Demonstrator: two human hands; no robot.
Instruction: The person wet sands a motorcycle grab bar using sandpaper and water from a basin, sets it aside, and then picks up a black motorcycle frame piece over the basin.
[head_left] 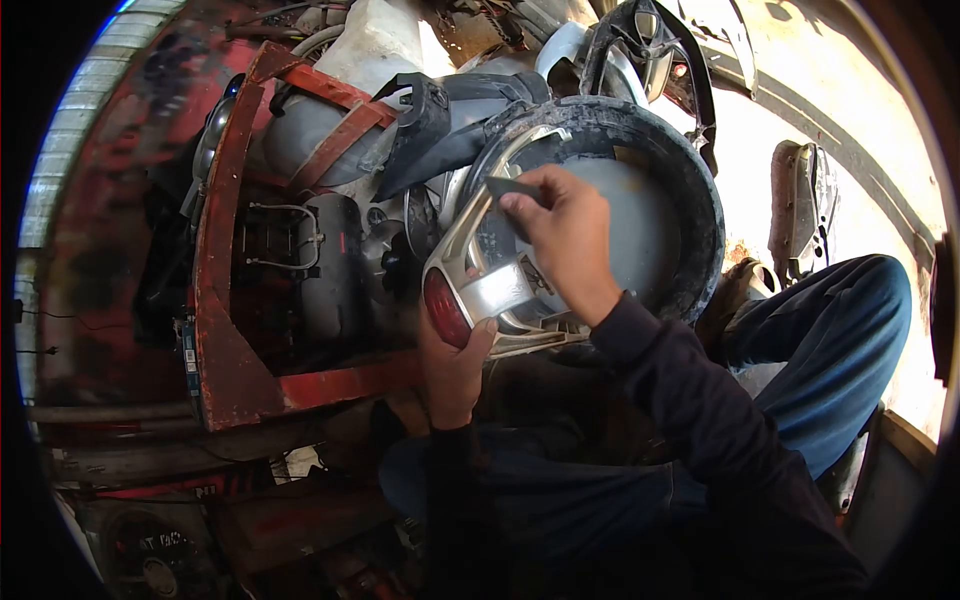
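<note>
Silver part (497,291), by basin's (706,205) near-left rim on my feed; red lens (446,308) at its left end. Bar (464,230) runs from lens away and rightward. Left hand (458,375): grip closed round lens end. Right hand (567,225), nearer bar's far stretch: grip pinches dark pad (508,187) at bar, seemingly touching. Red frame (222,260) farther left; I see basin beyond.

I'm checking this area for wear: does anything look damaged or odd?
The red frame, left of the black tub, looks worn, with scuffed, patchy paint. The tub's rim has pale smudges. I cannot tell whether the held silver part is damaged.
</note>
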